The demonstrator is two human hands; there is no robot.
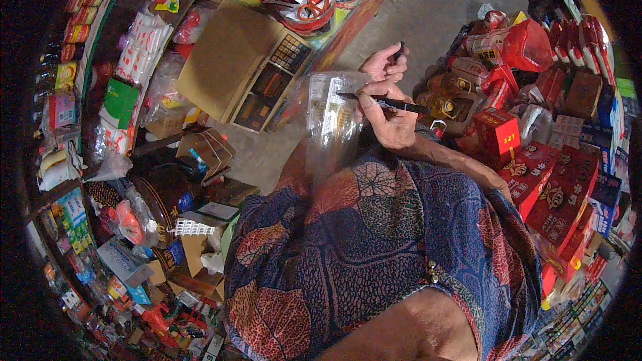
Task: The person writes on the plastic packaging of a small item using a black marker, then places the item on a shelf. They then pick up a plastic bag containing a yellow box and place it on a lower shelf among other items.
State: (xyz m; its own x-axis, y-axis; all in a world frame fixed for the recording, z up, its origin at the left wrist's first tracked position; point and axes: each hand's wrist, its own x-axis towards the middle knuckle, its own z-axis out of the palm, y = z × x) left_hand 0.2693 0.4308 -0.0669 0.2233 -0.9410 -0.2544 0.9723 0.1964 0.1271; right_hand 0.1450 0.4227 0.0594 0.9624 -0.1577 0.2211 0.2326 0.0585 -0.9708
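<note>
My right hand (pixel 391 118) grips a black marker pen (pixel 396 104) between thumb and fingers. The marker's tip points left and meets or overlaps the upper part of a clear plastic package (pixel 328 128). Bristled brush heads, apparently toothbrushes, show through the plastic, along with a white card. Just beyond, my left hand (pixel 383 64) is curled around a small black piece (pixel 399 51) that looks like the marker's cap. The package covers part of my left forearm, and I cannot tell what supports it.
A brown cardboard box (pixel 225 50) with a compartmented side stands left of the package. Orange-handled scissors (pixel 314 6) rest in a red container beyond it. Oil bottles (pixel 449 105) and red cartons (pixel 556 195) crowd the right side. Stocked shelves (pixel 108 50) line the left.
</note>
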